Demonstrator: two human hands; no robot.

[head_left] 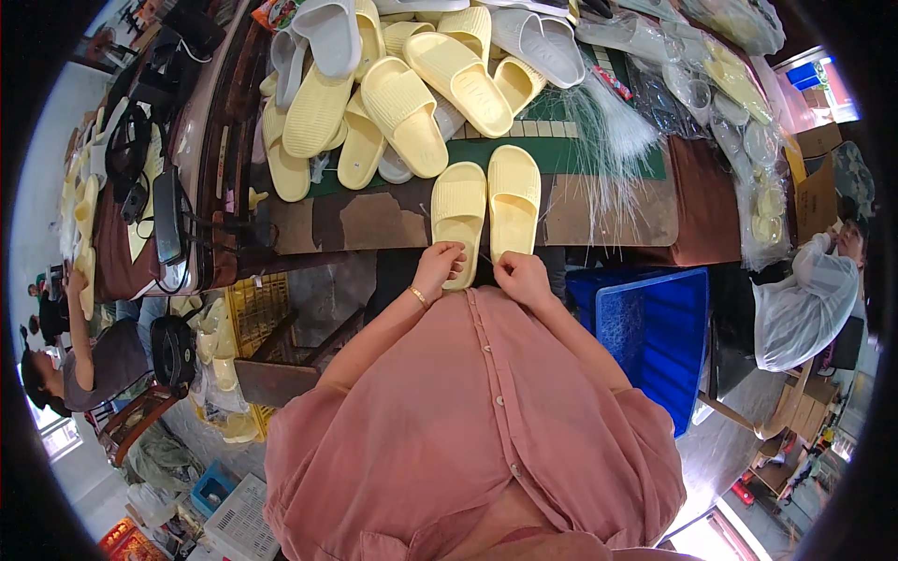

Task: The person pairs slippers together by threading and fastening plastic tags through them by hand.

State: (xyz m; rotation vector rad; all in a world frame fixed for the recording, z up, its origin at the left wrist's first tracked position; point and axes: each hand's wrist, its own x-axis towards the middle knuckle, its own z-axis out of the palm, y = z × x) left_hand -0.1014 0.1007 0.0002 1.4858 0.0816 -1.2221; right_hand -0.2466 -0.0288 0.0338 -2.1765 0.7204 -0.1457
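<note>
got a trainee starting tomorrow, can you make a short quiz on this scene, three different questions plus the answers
1. What do the left hand and right hand each hold at one end?
a) a clear plastic bag
b) a pale yellow slide sandal
c) a light grey slide sandal

2. True or false: the open blue plastic bin is on the person's left.

3. Fill in the blank: beyond the hands, the pile of slide sandals mixes pale yellow ones with ____ ones.

Key
1. b
2. False; the open blue plastic bin is on the person's right.
3. light grey
</note>
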